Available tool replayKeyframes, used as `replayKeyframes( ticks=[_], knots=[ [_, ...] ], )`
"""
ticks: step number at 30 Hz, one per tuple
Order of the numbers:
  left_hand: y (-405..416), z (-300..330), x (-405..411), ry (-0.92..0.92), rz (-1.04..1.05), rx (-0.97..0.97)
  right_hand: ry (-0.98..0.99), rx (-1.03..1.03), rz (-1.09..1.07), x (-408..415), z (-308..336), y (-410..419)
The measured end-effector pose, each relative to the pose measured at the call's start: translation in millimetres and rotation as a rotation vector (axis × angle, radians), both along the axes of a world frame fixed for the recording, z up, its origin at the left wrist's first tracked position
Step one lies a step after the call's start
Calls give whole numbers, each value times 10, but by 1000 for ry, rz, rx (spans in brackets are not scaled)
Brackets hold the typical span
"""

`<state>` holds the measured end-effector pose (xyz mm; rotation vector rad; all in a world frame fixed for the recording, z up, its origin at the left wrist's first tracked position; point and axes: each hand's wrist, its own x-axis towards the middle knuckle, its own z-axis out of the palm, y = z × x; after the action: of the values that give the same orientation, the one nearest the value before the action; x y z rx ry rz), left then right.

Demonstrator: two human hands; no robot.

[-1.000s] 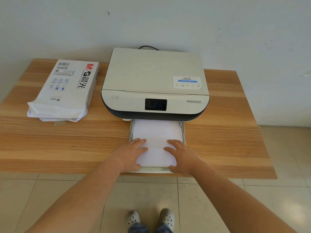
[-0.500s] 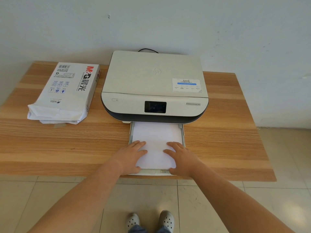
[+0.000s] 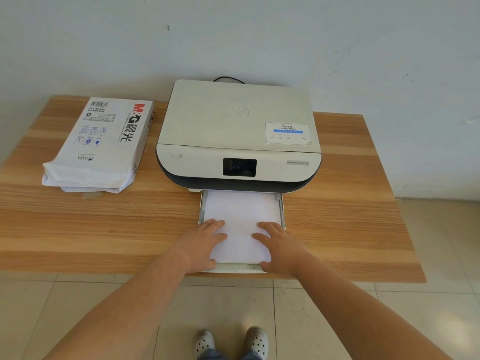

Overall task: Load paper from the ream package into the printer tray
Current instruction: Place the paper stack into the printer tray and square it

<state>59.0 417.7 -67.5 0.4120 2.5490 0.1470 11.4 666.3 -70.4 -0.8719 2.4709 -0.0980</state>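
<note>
A white printer with a dark screen sits at the back middle of the wooden table. Its paper tray is pulled out toward me, and a white stack of paper lies flat inside it. My left hand and my right hand rest palm down on the near end of the paper, fingers spread, thumbs at the tray's front lip. The ream package, white with red and black print, lies to the left of the printer with its near end torn open.
A black cable runs behind the printer against the white wall. The table's near edge is just behind the tray's front lip. Below it lies tiled floor, with my two feet in white clogs.
Both hands stay flat on the paper in the tray. The view has shifted slightly, so printer and table sit a little lower in frame.
</note>
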Motion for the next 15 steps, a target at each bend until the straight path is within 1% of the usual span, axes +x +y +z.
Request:
replayKeyframes(
  ticks=[2,4,7,9,11,13,15],
  knots=[
    [-5,-1,-4,-4,0,3,-11,-32,2,-19,15,16],
    [-16,-3,-11,-5,-6,6,-17,-91,-44,-55,53,34],
    [-57,12,-28,-2,-4,19,11,-205,-236,-167,100,83],
    [-95,52,-56,31,37,44,46,-251,-370,-256,105,135],
    [-131,99,-99,126,127,84,55,-258,-484,-335,83,184],
    [-171,126,-157,234,270,117,42,-266,-585,-397,52,211],
    [-211,142,-213,277,409,109,92,-246,-614,-456,10,221]
  ],
)
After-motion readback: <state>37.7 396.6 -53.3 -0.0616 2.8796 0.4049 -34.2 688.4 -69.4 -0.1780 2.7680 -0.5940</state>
